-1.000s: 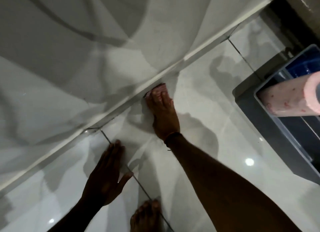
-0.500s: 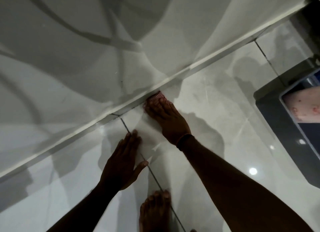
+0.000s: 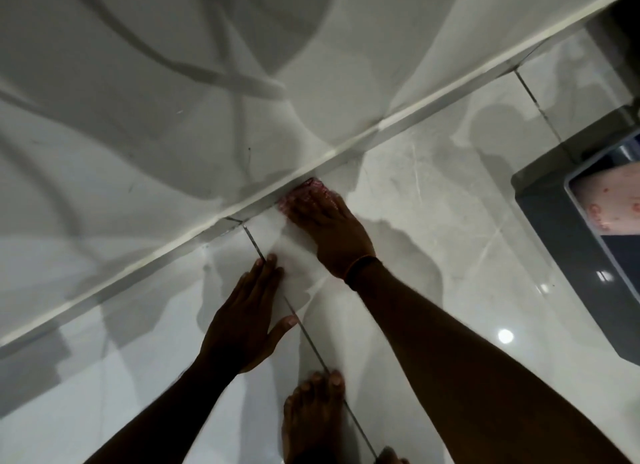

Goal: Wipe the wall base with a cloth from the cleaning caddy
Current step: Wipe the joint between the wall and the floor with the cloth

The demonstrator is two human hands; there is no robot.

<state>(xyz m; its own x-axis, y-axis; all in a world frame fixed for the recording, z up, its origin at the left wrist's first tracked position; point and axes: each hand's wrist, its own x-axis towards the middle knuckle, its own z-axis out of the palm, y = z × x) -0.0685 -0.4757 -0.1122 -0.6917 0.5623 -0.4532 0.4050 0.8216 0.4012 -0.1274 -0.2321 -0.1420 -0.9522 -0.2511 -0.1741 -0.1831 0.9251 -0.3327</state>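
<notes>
A pink patterned cloth [image 3: 313,187] lies pressed against the wall base [image 3: 408,117], a pale strip running diagonally where the white wall meets the tiled floor. My right hand [image 3: 329,228] lies flat over the cloth, fingers pointing at the base, so only the cloth's far edge shows. My left hand [image 3: 247,318] rests flat on the floor tile below and left of it, fingers spread, holding nothing. The grey cleaning caddy [image 3: 540,200] sits at the right edge.
A pale pink spotted roll [image 3: 609,200] lies inside the caddy. My bare foot [image 3: 311,415] stands on the glossy floor at the bottom centre, beside a dark grout line [image 3: 308,335]. Shadows cross the wall [image 3: 173,83].
The view has shifted so the caddy sits further right. My right hand and the cloth have slid a little along the wall base. My left hand has moved up towards the base.
</notes>
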